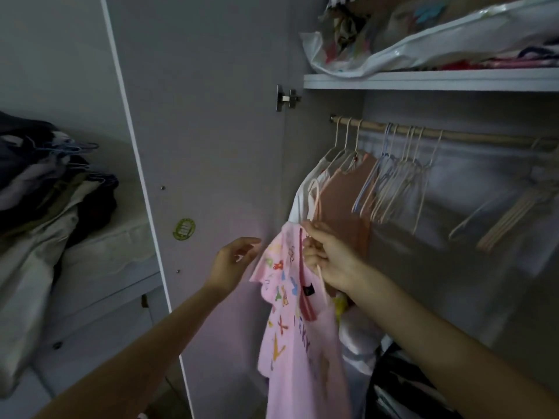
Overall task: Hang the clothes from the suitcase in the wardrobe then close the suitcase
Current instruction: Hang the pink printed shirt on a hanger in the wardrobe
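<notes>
A pink T-shirt [298, 334] with coloured letters hangs on a pale pink hanger [314, 201] in front of the open wardrobe. My right hand [328, 258] grips the hanger at the shirt's neck, its hook rising above my fingers. My left hand [234, 261] is beside the shirt's left sleeve, fingers loosely spread, a small gap from the cloth. The wooden rail [453, 135] runs above, with a few hung garments [341, 204] at its left end. The suitcase is out of view.
Several bare hangers [396, 182] hang mid-rail, more wooden ones [514, 219] to the right. The open wardrobe door [196, 146] stands close on the left. A bagged bundle [423, 34] lies on the top shelf [423, 81]. Piled clothes [45, 189] sit on a unit at the left.
</notes>
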